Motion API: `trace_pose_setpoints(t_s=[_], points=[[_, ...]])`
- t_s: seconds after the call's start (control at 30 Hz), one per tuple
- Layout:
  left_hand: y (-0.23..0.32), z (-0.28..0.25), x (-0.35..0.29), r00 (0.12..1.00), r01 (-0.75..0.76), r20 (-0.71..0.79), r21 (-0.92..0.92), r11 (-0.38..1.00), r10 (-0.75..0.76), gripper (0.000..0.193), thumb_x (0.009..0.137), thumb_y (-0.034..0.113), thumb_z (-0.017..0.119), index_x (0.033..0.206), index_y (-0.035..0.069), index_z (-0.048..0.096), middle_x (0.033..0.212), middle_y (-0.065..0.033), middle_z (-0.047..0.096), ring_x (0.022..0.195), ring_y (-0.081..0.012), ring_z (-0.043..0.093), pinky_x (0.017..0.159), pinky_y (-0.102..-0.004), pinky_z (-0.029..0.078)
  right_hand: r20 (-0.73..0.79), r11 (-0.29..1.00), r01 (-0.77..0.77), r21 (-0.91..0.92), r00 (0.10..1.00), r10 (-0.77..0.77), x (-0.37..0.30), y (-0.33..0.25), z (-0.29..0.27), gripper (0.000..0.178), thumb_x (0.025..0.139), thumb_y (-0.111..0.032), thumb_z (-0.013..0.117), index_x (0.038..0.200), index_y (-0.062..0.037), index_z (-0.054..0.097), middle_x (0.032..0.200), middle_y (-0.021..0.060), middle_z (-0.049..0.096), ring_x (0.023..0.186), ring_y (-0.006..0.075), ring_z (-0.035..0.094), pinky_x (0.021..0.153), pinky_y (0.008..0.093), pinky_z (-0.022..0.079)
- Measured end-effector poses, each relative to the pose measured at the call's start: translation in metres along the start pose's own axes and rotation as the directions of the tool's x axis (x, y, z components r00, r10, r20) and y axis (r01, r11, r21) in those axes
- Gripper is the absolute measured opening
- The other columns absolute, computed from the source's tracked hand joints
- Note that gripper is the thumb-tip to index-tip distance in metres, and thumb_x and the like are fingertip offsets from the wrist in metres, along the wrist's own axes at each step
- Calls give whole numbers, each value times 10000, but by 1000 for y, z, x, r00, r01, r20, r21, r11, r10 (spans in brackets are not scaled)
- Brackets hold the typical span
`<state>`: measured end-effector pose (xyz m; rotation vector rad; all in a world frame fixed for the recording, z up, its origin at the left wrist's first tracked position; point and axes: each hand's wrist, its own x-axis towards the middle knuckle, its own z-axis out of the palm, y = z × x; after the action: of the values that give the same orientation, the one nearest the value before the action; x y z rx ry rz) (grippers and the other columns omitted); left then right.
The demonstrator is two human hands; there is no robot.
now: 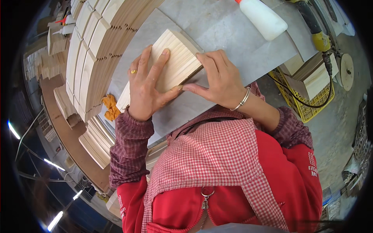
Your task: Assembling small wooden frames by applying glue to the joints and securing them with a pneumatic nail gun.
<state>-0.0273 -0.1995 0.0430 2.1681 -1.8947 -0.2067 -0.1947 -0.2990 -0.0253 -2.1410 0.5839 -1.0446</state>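
A pale wooden board (179, 60) lies at a slant on the grey tabletop, and its lower-left end shows past my left wrist. My left hand (149, 83) grips it from above, fingers spread over its face and thumb at the near edge. A yellow ring sits on one finger. At the board's right end, my right hand (218, 77) holds it between fingers at the far corner and thumb at the near corner. Both thumb tips almost meet at the near edge. The board's underside is hidden.
Tall stacks of wooden pieces (91, 50) rise at the left, with an orange cloth (111, 107) near them. A white squeeze bottle (264, 19) lies at the far right of the grey table (217, 23). Beyond the right edge are a power tool (320, 40) and a yellow crate (307, 110) holding wood.
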Motion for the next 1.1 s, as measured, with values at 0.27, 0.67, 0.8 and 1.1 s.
trace_pose_setpoints(t_s=[0.27,0.67,0.8,1.1], points=[[2,-1,-1,1000,-7,-1,21,1000,7,779,579,386,774,1286,146,551,1366,-182,384,1108,-342,426,945,-465,320,-26,980,62,-188,997,-68,-1,1,0,442,730,-261,749,1041,4,579,878,77,562,709,192,531,588,268,464],[2,2,-6,996,7,-87,-16,1000,-9,750,589,361,740,1280,139,550,1355,-201,399,1127,-355,430,954,-464,321,-67,968,-249,-34,967,246,60,29,-79,243,791,-64,678,1026,-21,633,875,53,649,679,134,587,632,225,485],[-9,7,-12,990,-17,-143,-48,999,10,744,639,459,708,1276,114,536,1325,-230,425,1134,-378,458,971,-467,318,98,988,-146,47,985,140,110,11,-56,272,777,-113,704,1024,-40,620,815,49,633,659,134,584,597,228,483],[-17,43,-30,838,-65,-540,43,997,78,699,662,428,676,1258,104,506,1334,-208,438,1203,-378,408,1017,-498,282,655,807,557,196,539,-530,139,-149,152,280,806,-263,661,970,-54,571,849,81,647,704,203,613,620,312,487]])
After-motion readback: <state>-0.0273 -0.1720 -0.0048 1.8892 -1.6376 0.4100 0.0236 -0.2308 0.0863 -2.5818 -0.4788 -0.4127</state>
